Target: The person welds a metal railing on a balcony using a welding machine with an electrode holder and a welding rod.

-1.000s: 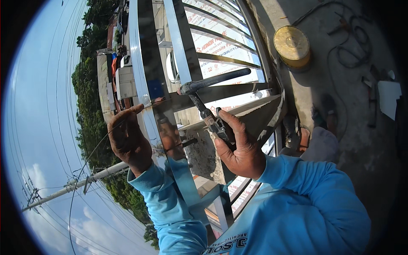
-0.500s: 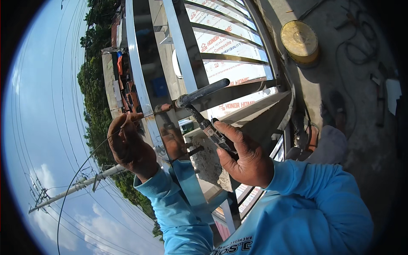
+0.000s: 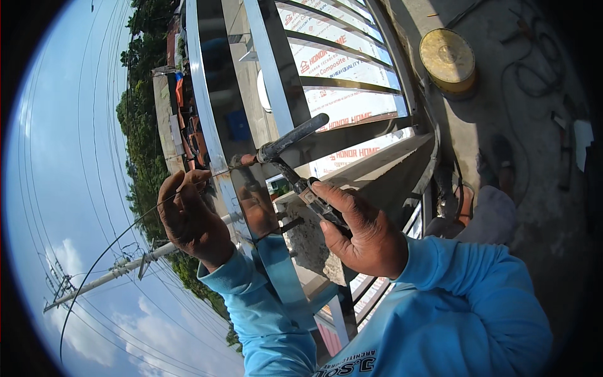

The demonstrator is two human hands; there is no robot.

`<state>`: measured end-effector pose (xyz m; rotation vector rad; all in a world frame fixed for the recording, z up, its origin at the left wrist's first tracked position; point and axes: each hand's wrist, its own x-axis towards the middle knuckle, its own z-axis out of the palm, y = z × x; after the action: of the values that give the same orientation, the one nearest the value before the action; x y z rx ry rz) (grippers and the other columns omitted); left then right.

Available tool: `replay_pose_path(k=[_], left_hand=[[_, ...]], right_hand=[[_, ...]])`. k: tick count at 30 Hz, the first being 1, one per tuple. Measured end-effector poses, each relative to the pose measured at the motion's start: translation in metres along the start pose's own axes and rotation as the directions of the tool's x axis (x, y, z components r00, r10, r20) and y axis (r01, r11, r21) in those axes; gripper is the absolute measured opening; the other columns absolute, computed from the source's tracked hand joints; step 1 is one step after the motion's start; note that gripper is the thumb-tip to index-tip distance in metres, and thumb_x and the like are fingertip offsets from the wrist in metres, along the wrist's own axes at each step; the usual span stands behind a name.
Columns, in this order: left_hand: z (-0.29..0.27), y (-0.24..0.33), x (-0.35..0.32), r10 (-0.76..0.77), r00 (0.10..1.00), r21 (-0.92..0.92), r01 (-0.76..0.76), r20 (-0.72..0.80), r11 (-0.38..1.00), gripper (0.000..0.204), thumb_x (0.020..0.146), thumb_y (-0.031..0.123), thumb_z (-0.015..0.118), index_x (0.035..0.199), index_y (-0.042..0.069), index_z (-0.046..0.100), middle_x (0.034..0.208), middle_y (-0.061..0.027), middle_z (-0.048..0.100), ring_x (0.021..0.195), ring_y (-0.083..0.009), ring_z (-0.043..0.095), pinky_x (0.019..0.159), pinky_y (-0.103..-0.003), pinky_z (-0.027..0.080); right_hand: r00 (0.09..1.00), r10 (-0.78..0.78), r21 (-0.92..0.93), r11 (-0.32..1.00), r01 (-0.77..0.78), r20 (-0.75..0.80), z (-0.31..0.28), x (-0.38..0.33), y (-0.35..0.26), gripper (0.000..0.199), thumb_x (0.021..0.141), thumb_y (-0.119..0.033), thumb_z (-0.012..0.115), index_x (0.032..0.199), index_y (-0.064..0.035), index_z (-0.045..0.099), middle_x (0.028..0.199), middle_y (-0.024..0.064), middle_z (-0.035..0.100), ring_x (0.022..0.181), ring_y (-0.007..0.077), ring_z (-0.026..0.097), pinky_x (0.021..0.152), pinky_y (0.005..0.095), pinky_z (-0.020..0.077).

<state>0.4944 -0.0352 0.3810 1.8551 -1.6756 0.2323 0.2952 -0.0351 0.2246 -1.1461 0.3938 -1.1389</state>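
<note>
Right hand [image 3: 367, 235] clamped round the welding torch [image 3: 295, 160] handle, tip against the polished steel railing post [image 3: 220, 119]. Left hand [image 3: 191, 217] on the post's outer side, fingers pinched shut on a thin filler wire [image 3: 125, 229] (wire end meets the torch tip). Hands apart, post between them. Yellow drum [image 3: 447, 60] on the concrete behind.

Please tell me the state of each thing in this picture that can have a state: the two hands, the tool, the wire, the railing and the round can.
left hand: closed, pinching the thin wire
right hand: closed around the pliers' handles
pliers: held, nose pointing at the railing top
thin wire: bent in a long curve, hanging outward
steel railing: upright, shiny, reflecting the hands
round yellow can: standing on the concrete floor, lid on
</note>
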Motion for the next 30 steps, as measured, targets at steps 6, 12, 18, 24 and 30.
replay_pose_path(k=[6, 12, 18, 24, 30], left_hand=[[0.0002, -0.0011, -0.0005, -0.006, 1.0, -0.038, 0.006, -0.005, 0.999, 0.028, 0.105, 0.017, 0.054, 0.126, -0.003, 0.055, 0.099, -0.0148, 0.072, 0.09, -0.0181, 0.065, 0.084, -0.033, 0.051], [0.0009, -0.0008, -0.0002, 0.011, 1.0, -0.037, -0.011, -0.009, 0.999, 0.03, 0.105, 0.018, 0.055, 0.126, -0.003, 0.054, 0.099, -0.0151, 0.072, 0.09, -0.0185, 0.065, 0.085, -0.033, 0.051], [-0.0004, -0.0007, -0.0005, 0.009, 1.0, -0.023, -0.009, -0.011, 1.0, 0.03, 0.105, 0.018, 0.055, 0.126, -0.003, 0.055, 0.099, -0.0154, 0.072, 0.091, -0.0193, 0.065, 0.085, -0.034, 0.051], [-0.0003, 0.0001, -0.0002, 0.015, 1.0, -0.038, -0.015, -0.002, 0.999, 0.029, 0.104, 0.017, 0.055, 0.126, -0.003, 0.055, 0.101, -0.0165, 0.072, 0.092, -0.0202, 0.066, 0.085, -0.034, 0.051], [-0.0008, 0.001, -0.0005, 0.004, 1.0, -0.065, -0.004, -0.001, 0.998, 0.029, 0.104, 0.014, 0.055, 0.127, -0.004, 0.055, 0.1, -0.0172, 0.072, 0.093, -0.0206, 0.066, 0.086, -0.035, 0.05]], right_hand=[[1.0, -0.014, -0.009, 1.0, 0.013, -0.027, 0.0005, 0.0006, -0.0009, 0.063, 0.088, 0.002, 0.064, 0.147, -0.0004, 0.042, 0.123, 0.0216, 0.061, 0.104, 0.0392, 0.063, 0.09, 0.0425, 0.0534], [0.999, 0.023, -0.023, 0.999, -0.023, 0.036, -0.003, 0.0012, -0.0013, 0.061, 0.089, 0.002, 0.064, 0.147, -0.0001, 0.042, 0.125, 0.022, 0.06, 0.107, 0.0408, 0.063, 0.091, 0.0427, 0.0537], [0.997, -0.062, -0.091, 0.994, 0.059, -0.035, -0.0019, 0.0031, -0.002, 0.062, 0.089, 0.001, 0.063, 0.148, 0.0001, 0.041, 0.123, 0.0228, 0.06, 0.101, 0.0403, 0.064, 0.088, 0.0425, 0.0537], [0.997, -0.035, -0.097, 0.995, 0.028, -0.07, -0.0027, 0.0029, -0.0059, 0.063, 0.089, 0.001, 0.064, 0.148, -0.0023, 0.04, 0.125, 0.024, 0.06, 0.109, 0.0417, 0.064, 0.091, 0.0416, 0.0538], [0.999, -0.012, -0.079, 0.997, 0.009, -0.046, -0.0017, 0.0019, -0.0029, 0.063, 0.089, 0.001, 0.064, 0.148, -0.003, 0.041, 0.126, 0.0246, 0.06, 0.108, 0.0418, 0.064, 0.089, 0.0422, 0.0542]])
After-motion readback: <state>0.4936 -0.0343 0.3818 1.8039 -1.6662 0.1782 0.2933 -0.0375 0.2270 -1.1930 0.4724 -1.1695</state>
